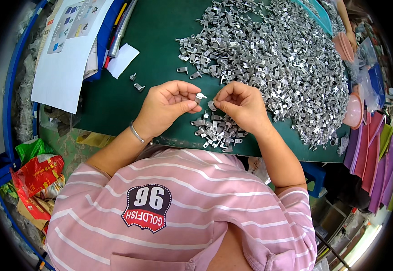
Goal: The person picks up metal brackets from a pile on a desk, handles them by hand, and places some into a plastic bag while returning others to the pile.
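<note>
Between the thumb and fingers of my left hand [174, 101] is a small silvery metal bracket [199, 98], held above the table's near side. My right hand [241, 106] pinches another small metal bracket [212, 105], close beside the first but apart from it. Just below both hands lies a small heap of the same brackets [219, 131] at the table's near edge. Beyond my right hand spreads a large pile of them [273, 58]. A couple of loose brackets [139, 87] lie to the left of my left hand.
The green table [160, 45] carries printed sheets [63, 67], a scrap of white paper [123, 60] and pens at the left. A turquoise basket [318, 16] stands at the far right, near pink bowls [353, 112] and another person's arm [344, 20]. Plastic bags [42, 174] lie at the lower left.
</note>
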Available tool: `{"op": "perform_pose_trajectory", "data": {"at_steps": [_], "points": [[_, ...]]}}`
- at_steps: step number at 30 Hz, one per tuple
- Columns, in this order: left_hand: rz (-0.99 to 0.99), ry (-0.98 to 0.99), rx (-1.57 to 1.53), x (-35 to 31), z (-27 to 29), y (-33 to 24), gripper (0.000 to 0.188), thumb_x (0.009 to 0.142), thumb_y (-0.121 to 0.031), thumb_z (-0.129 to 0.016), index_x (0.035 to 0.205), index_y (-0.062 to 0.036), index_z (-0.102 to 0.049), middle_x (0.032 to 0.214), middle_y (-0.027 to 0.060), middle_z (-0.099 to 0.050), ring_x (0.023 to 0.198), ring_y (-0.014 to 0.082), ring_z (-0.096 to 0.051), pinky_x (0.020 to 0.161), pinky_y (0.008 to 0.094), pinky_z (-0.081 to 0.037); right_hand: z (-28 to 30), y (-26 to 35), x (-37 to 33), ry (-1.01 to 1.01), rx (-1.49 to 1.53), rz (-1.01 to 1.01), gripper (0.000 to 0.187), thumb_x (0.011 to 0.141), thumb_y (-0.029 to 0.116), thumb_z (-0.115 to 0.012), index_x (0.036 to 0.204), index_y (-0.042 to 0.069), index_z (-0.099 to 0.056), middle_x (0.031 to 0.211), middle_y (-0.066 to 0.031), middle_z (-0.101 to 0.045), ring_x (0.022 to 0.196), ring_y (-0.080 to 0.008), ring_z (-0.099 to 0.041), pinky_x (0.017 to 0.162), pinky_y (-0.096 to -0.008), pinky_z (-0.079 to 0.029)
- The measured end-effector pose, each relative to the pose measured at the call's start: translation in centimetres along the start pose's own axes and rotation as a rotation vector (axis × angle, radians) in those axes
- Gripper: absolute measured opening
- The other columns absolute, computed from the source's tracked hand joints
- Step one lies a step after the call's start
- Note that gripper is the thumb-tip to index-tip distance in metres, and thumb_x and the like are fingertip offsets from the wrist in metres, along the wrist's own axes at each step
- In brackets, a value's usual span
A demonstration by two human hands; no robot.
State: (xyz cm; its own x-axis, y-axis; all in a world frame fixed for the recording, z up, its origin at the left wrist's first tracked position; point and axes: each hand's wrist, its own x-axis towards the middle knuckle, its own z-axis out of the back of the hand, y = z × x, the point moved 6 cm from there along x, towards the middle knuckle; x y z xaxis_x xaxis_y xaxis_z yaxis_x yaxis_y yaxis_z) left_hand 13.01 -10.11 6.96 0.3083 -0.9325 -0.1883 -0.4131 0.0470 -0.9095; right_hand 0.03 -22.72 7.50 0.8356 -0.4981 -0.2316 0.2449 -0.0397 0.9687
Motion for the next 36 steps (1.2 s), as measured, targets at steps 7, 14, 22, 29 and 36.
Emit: {"op": "perform_pose_trajectory", "data": {"at_steps": [7,14,22,29,36], "points": [[-0.005,0.008,0.081,-0.4,-0.2,0.3,0.022,0.084,0.005,-0.064,0.106,0.0045,-0.061,0.094,0.0099,-0.065,0.083,0.0169,-0.067,0.076,0.0271,-0.056,0.1,0.1,-0.1,-0.006,0.014,0.008,0.008,0.080,-0.005,-0.067,0.084,0.000,-0.063,0.079,-0.0017,-0.065,0.072,-0.0054,-0.061,0.064,-0.0201,-0.050],[-0.136,0.212,0.888,-0.2,-1.6,-0.7,0.019,0.076,-0.001,-0.071,0.095,-0.0020,-0.069,0.084,0.0059,-0.063,0.064,0.0121,-0.059,0.059,0.0245,-0.047,0.5,0.1,-0.6,-0.017,0.172,0.055,0.010,0.080,-0.009,-0.065,0.085,-0.001,-0.062,0.084,-0.0037,-0.065,0.077,-0.0070,-0.061,0.069,-0.0207,-0.051],[-0.521,-0.224,1.172,3.1,-0.7,-2.5,0.016,0.078,-0.001,-0.068,0.093,-0.0003,-0.063,0.086,0.0088,-0.057,0.068,0.0222,-0.059,0.062,0.0329,-0.048,0.8,0.8,-1.3,0.001,0.290,0.128,0.012,0.080,-0.011,-0.064,0.086,-0.002,-0.061,0.089,-0.0065,-0.066,0.080,-0.0087,-0.062,0.071,-0.0216,-0.051],[-0.439,-0.085,1.046,3.4,-0.4,-1.8,0.017,0.079,0.000,-0.068,0.095,0.0010,-0.062,0.082,0.0072,-0.061,0.066,0.0168,-0.061,0.062,0.0276,-0.049,-0.3,0.0,-1.9,0.103,-0.168,-0.075,0.008,0.080,-0.003,-0.064,0.087,-0.001,-0.066,0.078,-0.0043,-0.066,0.072,-0.0083,-0.061,0.064,-0.0240,-0.050],[0.072,0.017,0.056,2.0,-0.5,0.2,0.011,0.085,0.000,-0.066,0.095,0.0032,-0.063,0.087,0.0070,-0.067,0.072,0.0108,-0.063,0.068,0.0226,-0.052,-0.6,1.2,-0.5,-0.041,0.013,0.133,0.024,0.083,0.009,-0.071,0.104,-0.001,-0.065,0.083,-0.0077,-0.067,0.073,-0.0090,-0.062,0.064,-0.0237,-0.051]]}}
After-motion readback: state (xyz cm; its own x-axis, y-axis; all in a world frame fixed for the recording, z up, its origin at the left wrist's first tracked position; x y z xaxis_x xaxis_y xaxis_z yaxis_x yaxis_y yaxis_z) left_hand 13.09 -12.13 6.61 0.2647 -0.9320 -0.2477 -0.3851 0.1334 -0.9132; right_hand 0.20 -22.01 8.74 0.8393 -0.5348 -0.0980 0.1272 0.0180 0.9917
